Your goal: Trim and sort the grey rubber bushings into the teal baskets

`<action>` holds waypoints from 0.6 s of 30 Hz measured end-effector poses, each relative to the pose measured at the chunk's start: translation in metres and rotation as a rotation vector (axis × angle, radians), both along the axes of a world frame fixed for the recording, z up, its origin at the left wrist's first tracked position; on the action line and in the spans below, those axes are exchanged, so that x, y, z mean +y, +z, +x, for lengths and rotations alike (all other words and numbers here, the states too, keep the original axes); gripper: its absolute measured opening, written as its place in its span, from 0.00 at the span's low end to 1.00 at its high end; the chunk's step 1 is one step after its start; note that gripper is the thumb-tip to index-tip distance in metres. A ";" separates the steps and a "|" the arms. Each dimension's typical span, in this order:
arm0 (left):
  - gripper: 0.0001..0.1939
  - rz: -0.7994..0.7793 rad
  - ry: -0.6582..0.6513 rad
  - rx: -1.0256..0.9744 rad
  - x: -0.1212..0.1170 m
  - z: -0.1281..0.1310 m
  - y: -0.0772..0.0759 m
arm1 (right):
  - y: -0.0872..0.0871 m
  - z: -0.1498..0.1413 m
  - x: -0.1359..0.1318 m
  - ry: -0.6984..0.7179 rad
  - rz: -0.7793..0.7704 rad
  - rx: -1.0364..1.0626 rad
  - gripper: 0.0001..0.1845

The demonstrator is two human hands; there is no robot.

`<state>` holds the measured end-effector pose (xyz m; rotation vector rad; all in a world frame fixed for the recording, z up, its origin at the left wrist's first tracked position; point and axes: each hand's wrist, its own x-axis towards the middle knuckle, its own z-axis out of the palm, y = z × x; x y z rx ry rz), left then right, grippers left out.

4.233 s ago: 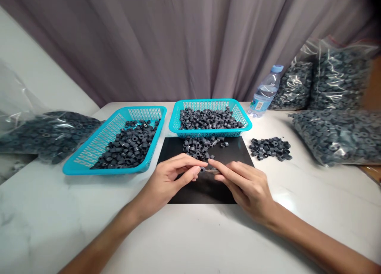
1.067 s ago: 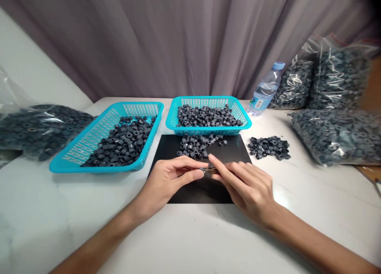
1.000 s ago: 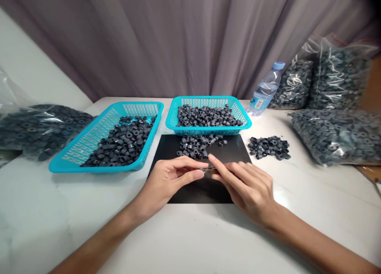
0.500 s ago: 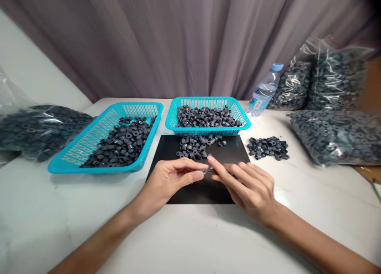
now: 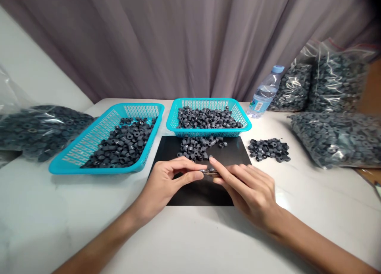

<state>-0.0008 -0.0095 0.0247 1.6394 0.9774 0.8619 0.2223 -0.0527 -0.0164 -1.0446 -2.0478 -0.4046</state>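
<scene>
My left hand (image 5: 168, 180) pinches a small dark grey plastic piece (image 5: 203, 171) between thumb and forefinger, mostly hidden by the fingertips. My right hand (image 5: 251, 192) is closed around a thin metal tool (image 5: 212, 172), whose kind I cannot make out; its tip meets the piece. The right forefinger stretches along above the tool. Both hands are over a black mat (image 5: 196, 194). Just beyond the fingertips, a pile of short grey plastic rings (image 5: 196, 146) lies on the mat.
Two blue baskets, one at left (image 5: 59, 169) and one at the back (image 5: 208, 130), hold similar rings. A smaller ring pile (image 5: 269, 149) sits right of the mat. Bulging plastic bags stand at the left (image 5: 44, 127) and right (image 5: 336, 139), beside a water bottle (image 5: 264, 93).
The view has shifted very slightly. Both hands stay in nearly the same place, and a little more of the metal tool shows between them.
</scene>
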 end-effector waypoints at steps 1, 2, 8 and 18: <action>0.07 0.005 0.001 0.008 0.000 0.000 0.000 | 0.000 0.000 0.000 -0.002 0.000 -0.005 0.25; 0.07 0.007 0.001 0.013 0.000 0.000 0.000 | 0.000 0.000 0.000 -0.005 0.001 -0.010 0.25; 0.07 0.020 0.007 -0.005 0.001 0.001 0.000 | 0.000 0.001 0.001 -0.009 0.023 -0.039 0.25; 0.08 0.015 -0.033 -0.016 0.000 0.001 -0.001 | 0.002 0.001 0.001 0.000 0.040 -0.054 0.24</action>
